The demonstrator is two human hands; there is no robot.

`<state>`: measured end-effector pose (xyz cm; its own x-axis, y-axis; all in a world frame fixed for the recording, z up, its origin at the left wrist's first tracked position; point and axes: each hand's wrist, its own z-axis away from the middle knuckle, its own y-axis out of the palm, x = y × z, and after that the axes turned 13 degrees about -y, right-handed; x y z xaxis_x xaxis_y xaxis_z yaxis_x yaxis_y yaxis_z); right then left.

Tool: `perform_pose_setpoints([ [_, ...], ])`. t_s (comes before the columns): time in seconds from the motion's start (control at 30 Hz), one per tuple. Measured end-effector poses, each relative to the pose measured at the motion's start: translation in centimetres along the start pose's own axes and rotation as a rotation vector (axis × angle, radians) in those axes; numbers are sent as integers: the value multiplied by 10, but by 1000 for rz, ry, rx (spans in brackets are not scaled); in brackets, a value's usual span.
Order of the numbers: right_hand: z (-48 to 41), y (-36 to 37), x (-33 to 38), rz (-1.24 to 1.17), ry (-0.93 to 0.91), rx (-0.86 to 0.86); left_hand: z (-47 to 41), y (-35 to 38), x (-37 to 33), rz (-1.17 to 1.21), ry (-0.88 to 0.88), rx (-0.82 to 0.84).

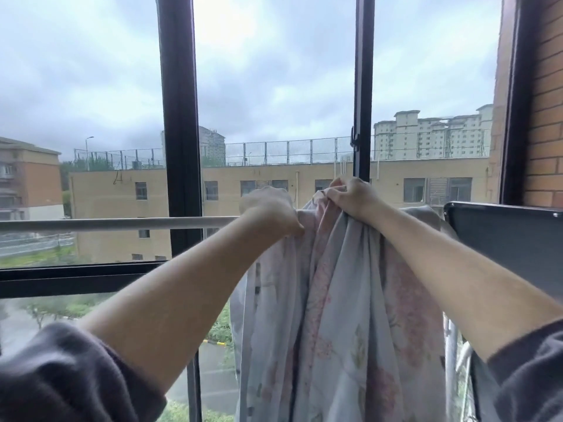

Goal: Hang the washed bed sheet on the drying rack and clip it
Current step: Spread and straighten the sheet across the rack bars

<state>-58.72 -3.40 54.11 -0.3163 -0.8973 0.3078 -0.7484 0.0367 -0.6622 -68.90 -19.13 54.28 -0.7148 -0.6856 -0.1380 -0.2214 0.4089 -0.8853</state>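
Sheet (335,300) hangs bunched over the rail (122,223), right of centre; its lower end is cut off by the frame; the rail's right stretch is hidden behind cloth and hands; a dark panel (502,239) beside it is hard to identify. We see the left hand (271,208) curled at the sheet's left edge on the rail, thumb against cloth, fingertips hidden on the far side; the right hand (353,197) grips a gathered fold, lifted just above the rail.

Upper-floor home balcony: drying rail (122,223) before tall windows (179,117), brick wall (545,132), buildings (106,202) outside.
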Motion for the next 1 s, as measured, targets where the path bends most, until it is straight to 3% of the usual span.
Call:
perform_pose_setpoints([
  [0.13, 2, 2, 6, 2, -35, 47, 7, 0, -28, -193, 40, -189],
  [0.33, 4, 8, 10, 12, -75, -2, 6, -3, -33, -183, 31, -213],
  [0.43, 3, 7, 14, 44, -113, -54, -10, -14, -13, 72, -24, -181],
  [0.6, -1, 2, 23, 112, -210, -188, -18, -31, 6, 437, -41, -298],
  [0.7, -5, -8, 18, 120, -198, -257, -43, -50, 31, 893, -245, -251],
  [0.77, -4, -9, 16, 141, -166, -233, -60, -50, 51, 1051, -399, -233],
  [0.83, -3, -2, 21, 189, -130, -109, -64, -38, 63, 952, -458, -227],
  [0.9, -2, 10, 30, 306, -109, 36, -63, -16, 73, 708, -402, -178],
  [1.0, -1, 23, 44, 472, -219, 25, -54, 7, 80, 456, -283, -78],
])
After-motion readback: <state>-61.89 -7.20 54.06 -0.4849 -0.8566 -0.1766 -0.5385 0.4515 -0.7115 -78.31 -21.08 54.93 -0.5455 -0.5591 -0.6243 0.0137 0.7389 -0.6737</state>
